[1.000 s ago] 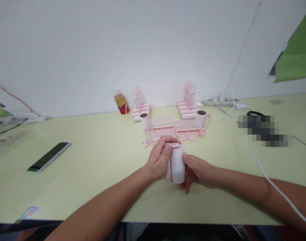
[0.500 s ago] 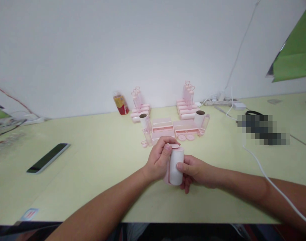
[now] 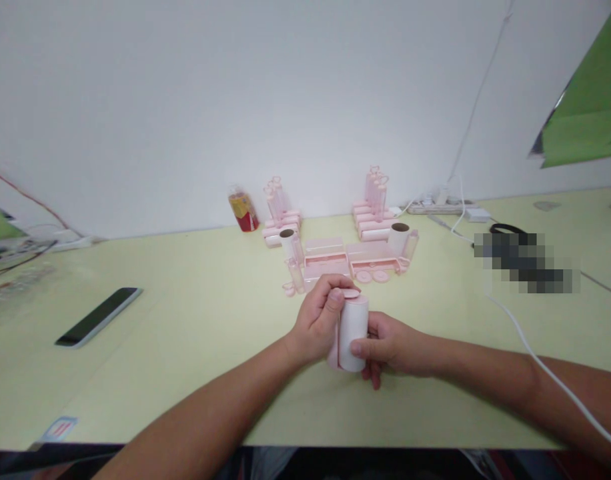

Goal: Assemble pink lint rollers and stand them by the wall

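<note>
Near the front of the smooth, pale-yellow worktop (image 3: 200,300), the bare right grip (image 3: 385,343) pinches the lower side of a matte white cylindrical roll (image 3: 353,325), and the bare left grip (image 3: 317,320) wraps a curved, pale-pink plastic casing (image 3: 333,353) beside it; a slack hold could let the roll slide out, and lopsided pressure might skew it; the thin, round pink disc (image 3: 352,293) on top could shift if nudged.

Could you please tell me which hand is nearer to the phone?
Left. The left hand is right of the phone; the right hand is farther right, touching the white roll.
</note>
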Action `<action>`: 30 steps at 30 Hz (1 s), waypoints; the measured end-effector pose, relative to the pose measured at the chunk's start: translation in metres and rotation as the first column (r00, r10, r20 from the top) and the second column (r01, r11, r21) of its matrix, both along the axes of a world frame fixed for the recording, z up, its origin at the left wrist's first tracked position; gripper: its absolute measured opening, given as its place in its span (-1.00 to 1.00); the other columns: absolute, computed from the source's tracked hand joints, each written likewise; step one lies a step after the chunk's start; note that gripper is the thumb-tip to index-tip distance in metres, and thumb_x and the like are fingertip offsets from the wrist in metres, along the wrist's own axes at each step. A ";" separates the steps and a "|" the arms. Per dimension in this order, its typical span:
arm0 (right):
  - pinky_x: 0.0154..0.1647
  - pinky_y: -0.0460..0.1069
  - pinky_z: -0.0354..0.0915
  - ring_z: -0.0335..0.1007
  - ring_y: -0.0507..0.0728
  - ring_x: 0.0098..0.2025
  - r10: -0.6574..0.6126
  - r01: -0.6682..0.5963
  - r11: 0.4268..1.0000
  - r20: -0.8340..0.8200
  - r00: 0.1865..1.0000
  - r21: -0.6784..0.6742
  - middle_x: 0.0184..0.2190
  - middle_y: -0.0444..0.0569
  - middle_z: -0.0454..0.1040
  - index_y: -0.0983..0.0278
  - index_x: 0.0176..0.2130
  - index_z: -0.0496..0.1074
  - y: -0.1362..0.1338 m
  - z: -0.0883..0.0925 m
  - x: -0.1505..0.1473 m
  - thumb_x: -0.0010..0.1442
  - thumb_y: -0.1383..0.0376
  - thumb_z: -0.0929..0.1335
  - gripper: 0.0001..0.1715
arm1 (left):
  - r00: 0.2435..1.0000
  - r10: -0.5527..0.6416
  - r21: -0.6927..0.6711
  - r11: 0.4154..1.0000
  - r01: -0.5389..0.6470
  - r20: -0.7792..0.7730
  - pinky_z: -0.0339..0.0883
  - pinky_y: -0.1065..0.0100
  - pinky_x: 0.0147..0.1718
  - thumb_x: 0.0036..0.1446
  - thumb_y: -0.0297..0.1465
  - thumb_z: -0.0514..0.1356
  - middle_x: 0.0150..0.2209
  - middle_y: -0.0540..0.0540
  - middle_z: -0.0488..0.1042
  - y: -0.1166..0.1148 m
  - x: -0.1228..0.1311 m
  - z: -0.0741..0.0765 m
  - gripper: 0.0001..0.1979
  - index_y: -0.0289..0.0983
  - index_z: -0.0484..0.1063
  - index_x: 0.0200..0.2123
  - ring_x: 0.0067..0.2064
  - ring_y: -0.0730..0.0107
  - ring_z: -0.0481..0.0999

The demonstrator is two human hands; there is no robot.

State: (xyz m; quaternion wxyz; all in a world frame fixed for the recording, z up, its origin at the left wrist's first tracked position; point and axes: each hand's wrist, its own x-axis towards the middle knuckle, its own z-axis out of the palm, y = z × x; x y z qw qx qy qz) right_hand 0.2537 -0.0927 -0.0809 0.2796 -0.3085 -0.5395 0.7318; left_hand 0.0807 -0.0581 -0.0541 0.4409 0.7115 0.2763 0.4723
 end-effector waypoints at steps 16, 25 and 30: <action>-0.63 -0.13 0.42 0.43 0.01 -0.55 0.039 -0.039 0.999 -0.002 0.999 0.025 -0.48 -0.06 0.47 0.39 -0.18 0.37 0.001 0.002 0.003 0.06 -0.03 0.49 -0.41 | 1.000 0.003 0.006 1.000 -0.003 -0.005 0.33 0.32 -0.17 0.33 -0.15 0.02 -0.15 -0.13 0.45 0.000 0.000 0.003 -0.67 -0.28 0.37 -0.09 -0.16 0.30 0.43; -0.63 -0.11 0.42 0.44 0.03 -0.54 0.033 -0.034 0.998 0.015 0.999 0.052 -0.48 -0.05 0.47 0.37 -0.18 0.35 0.001 0.000 0.003 0.08 -0.08 0.46 -0.39 | 1.000 -0.003 0.017 1.000 0.003 0.002 0.33 0.32 -0.17 0.34 -0.16 0.03 -0.16 -0.13 0.44 0.000 -0.001 0.002 -0.68 -0.27 0.36 -0.08 -0.17 0.31 0.42; -0.69 -0.14 0.37 0.37 0.00 -0.61 -0.023 0.023 0.997 0.007 1.000 0.076 -0.52 -0.12 0.44 0.34 -0.10 0.29 0.001 -0.003 0.002 0.07 -0.06 0.47 -0.36 | 1.000 0.017 0.011 1.000 -0.017 -0.002 0.33 0.32 -0.17 0.33 -0.15 0.03 -0.14 -0.14 0.44 0.001 -0.002 0.003 -0.67 -0.27 0.36 -0.08 -0.16 0.31 0.42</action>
